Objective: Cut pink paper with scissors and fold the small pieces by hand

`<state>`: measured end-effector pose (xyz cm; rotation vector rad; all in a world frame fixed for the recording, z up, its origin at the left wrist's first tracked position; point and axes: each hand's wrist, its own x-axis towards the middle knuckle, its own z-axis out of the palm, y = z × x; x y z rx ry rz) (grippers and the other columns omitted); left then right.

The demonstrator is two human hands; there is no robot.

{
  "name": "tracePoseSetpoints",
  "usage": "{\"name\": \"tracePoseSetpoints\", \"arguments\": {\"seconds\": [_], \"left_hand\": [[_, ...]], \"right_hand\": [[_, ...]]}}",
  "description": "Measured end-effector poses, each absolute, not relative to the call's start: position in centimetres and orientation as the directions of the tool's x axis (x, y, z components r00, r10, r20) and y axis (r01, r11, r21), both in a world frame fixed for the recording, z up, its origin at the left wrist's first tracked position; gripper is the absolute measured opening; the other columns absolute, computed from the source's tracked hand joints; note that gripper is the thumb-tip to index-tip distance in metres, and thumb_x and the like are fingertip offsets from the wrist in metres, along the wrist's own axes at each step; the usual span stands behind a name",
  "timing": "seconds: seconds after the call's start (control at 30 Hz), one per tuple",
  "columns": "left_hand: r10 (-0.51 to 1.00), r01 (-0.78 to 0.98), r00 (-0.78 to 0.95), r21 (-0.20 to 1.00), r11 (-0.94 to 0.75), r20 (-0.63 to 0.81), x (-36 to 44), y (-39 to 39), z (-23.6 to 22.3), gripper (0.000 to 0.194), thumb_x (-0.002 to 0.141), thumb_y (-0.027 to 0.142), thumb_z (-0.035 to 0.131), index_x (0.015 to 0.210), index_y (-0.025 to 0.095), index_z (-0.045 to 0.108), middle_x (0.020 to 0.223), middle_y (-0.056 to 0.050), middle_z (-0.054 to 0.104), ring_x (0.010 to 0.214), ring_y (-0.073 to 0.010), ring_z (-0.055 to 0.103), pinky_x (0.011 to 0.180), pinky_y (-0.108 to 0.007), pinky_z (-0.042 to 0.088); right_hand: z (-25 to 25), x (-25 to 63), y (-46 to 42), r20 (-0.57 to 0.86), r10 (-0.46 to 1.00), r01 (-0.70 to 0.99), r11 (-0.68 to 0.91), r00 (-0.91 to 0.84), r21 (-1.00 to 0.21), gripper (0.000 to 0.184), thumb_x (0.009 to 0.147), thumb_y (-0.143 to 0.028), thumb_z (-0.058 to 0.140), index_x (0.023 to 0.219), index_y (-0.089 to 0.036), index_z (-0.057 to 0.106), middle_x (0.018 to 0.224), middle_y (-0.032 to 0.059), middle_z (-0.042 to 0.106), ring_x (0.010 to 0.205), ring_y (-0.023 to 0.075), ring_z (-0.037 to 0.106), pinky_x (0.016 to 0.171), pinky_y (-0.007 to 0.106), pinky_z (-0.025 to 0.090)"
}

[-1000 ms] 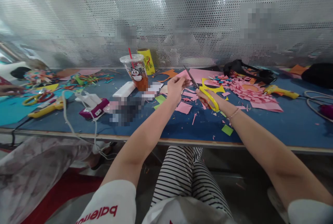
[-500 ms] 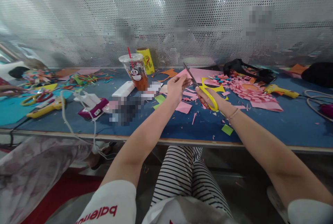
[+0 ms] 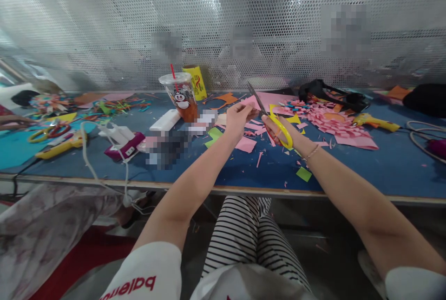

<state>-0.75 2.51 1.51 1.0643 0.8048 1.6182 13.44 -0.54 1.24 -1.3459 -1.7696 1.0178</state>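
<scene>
My right hand (image 3: 273,129) is closed around the yellow handles of a pair of scissors (image 3: 286,133), whose dark blades point up and to the left. Close by on the left, my left hand (image 3: 239,118) pinches pink paper (image 3: 249,100) at the blades; the fingers hide much of the piece. Behind the scissors lies a larger pink sheet (image 3: 273,99). A yellow paper offcut (image 3: 294,119) and a heap of pink fringed paper (image 3: 329,123) are to the right. A loose pink piece (image 3: 245,144) rests below my hands.
A cup of brown drink (image 3: 184,102) with a red straw stands left of my hands, beside a white box (image 3: 165,120). A purple power socket (image 3: 125,147) trails cables. Yellow glue guns (image 3: 376,122) lie at both sides. Another person's hand (image 3: 14,121) is far left.
My left hand has shifted slightly right, closer to the scissors. My right hand and the scissors have moved only a little.
</scene>
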Motion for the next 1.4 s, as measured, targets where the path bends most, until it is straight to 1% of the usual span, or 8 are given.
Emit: {"name": "tracePoseSetpoints", "arguments": {"seconds": [0.23,0.53,0.73,1.03,1.17,1.27,1.33,1.4], "left_hand": [[0.915,-0.148,-0.117,0.904,-0.401,0.387,-0.9,1.6,1.6,0.008,0.068,0.017,0.066,0.075,0.017,0.070,0.063,-0.001,0.065,0.058,-0.0110,0.061,0.072,-0.029,0.051],[0.805,0.086,-0.050,0.806,-0.586,0.591,-0.9,1.0,1.4,0.051,0.056,-0.009,0.051,0.086,0.027,0.072,0.099,0.000,0.069,0.096,-0.0152,0.061,0.094,-0.027,0.040],[0.818,0.018,0.097,0.820,-0.571,0.567,-0.5,0.3,1.3,0.052,0.056,-0.007,0.049,0.091,0.025,0.072,0.107,0.000,0.067,0.103,-0.0165,0.059,0.095,-0.025,0.040],[0.911,-0.048,-0.038,0.910,-0.413,0.411,-0.2,1.5,1.1,0.031,0.059,0.014,0.071,0.089,0.019,0.065,0.067,0.000,0.067,0.065,-0.0119,0.061,0.070,-0.024,0.047],[0.931,-0.127,-0.070,0.923,-0.364,0.358,-0.2,2.1,0.8,0.021,0.060,0.018,0.071,0.080,0.017,0.065,0.068,-0.001,0.066,0.059,-0.0096,0.058,0.065,-0.024,0.047],[0.943,-0.182,-0.094,0.926,-0.330,0.318,-0.3,2.6,0.4,0.019,0.059,0.020,0.071,0.078,0.016,0.066,0.069,-0.001,0.066,0.058,-0.0088,0.057,0.065,-0.024,0.047],[0.945,-0.201,-0.102,0.924,-0.327,0.312,-0.4,2.8,0.1,0.019,0.060,0.019,0.070,0.078,0.016,0.066,0.069,-0.001,0.066,0.060,-0.0089,0.057,0.067,-0.025,0.047],[0.940,-0.195,-0.112,0.920,-0.339,0.322,-0.5,3.0,0.0,0.019,0.060,0.018,0.069,0.078,0.016,0.065,0.070,-0.001,0.065,0.062,-0.0091,0.058,0.067,-0.025,0.047]], "right_hand": [[0.7,14.2,1.6,0.221,0.968,0.213,0.242,-0.119,-0.946,0.044,0.071,-0.060,0.055,0.065,-0.022,0.036,0.046,-0.0061,0.037,0.034,0.0064,0.033,0.032,0.022,0.030],[0.6,13.8,1.5,0.421,0.896,-0.115,0.407,-0.141,-0.906,0.047,0.063,-0.049,0.067,0.070,-0.023,0.030,0.072,-0.0027,0.050,0.066,0.0122,0.058,0.055,0.026,0.049],[1.4,13.9,1.6,0.428,0.903,0.003,0.429,-0.045,-0.903,0.041,0.067,-0.044,0.065,0.068,-0.022,0.030,0.072,-0.0013,0.049,0.067,0.0118,0.056,0.058,0.027,0.050],[1.2,14.0,2.3,0.438,0.899,0.027,0.438,0.011,-0.899,0.037,0.071,-0.039,0.061,0.070,-0.023,0.028,0.069,-0.0017,0.047,0.070,0.0136,0.058,0.054,0.025,0.049],[1.3,14.5,2.7,0.401,0.916,-0.044,0.401,0.015,-0.915,0.031,0.071,-0.034,0.059,0.072,-0.023,0.030,0.068,-0.0019,0.051,0.067,0.0140,0.059,0.054,0.026,0.049],[1.5,16.1,3.4,0.290,0.957,0.197,0.282,0.010,-0.939,0.026,0.072,-0.031,0.059,0.073,-0.022,0.034,0.062,-0.0018,0.052,0.060,0.0148,0.058,0.051,0.027,0.047],[1.4,17.8,4.0,0.268,0.962,0.575,0.247,-0.050,-0.780,0.024,0.071,-0.031,0.061,0.069,-0.021,0.039,0.057,0.0001,0.052,0.061,0.0172,0.059,0.055,0.029,0.047],[1.0,19.4,4.5,0.284,0.959,0.693,0.217,-0.018,-0.687,0.025,0.063,-0.024,0.067,0.061,-0.019,0.042,0.059,0.0064,0.055,0.073,0.0241,0.061,0.064,0.033,0.046]]}}
